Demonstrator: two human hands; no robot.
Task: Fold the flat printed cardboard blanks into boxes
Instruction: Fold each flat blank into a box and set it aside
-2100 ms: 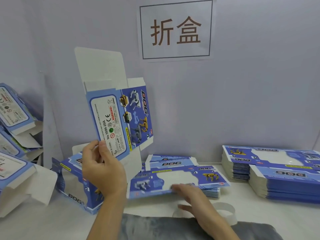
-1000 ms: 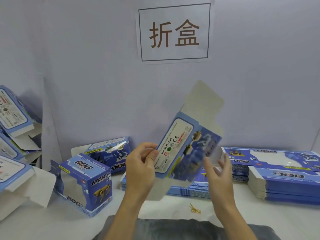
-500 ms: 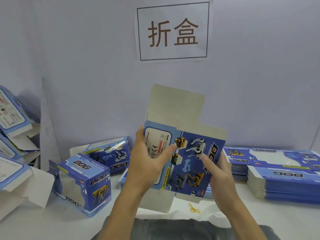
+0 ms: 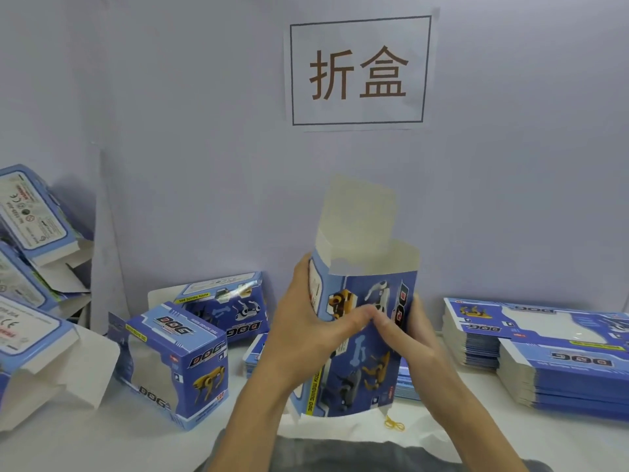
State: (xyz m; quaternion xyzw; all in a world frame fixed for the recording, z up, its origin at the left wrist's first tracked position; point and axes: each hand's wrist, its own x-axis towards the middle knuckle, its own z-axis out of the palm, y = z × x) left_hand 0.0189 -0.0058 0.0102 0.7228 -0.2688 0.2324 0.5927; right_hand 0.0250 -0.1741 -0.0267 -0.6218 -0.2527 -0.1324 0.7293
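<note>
A blue printed box blank (image 4: 360, 362) stands upright in front of me, opened into a tube with its white top flaps raised. My left hand (image 4: 306, 332) grips its left side, thumb across the printed front. My right hand (image 4: 408, 338) grips the right side, and its thumb meets the left thumb on the front panel. A low pile of flat blanks (image 4: 253, 356) lies on the table behind the hands, mostly hidden by them.
Two folded boxes (image 4: 177, 362) (image 4: 231, 301) stand left of centre. Several more folded boxes (image 4: 30, 301) with loose flaps are heaped at the far left. Two tall stacks of flat blanks (image 4: 558, 356) sit at the right. A yellow rubber band (image 4: 394, 424) lies near the table's front edge.
The left hand set a folded box down at the left and a new blank came up from the pile. Both hands turned it upright and pressed it from flat into a tube.
</note>
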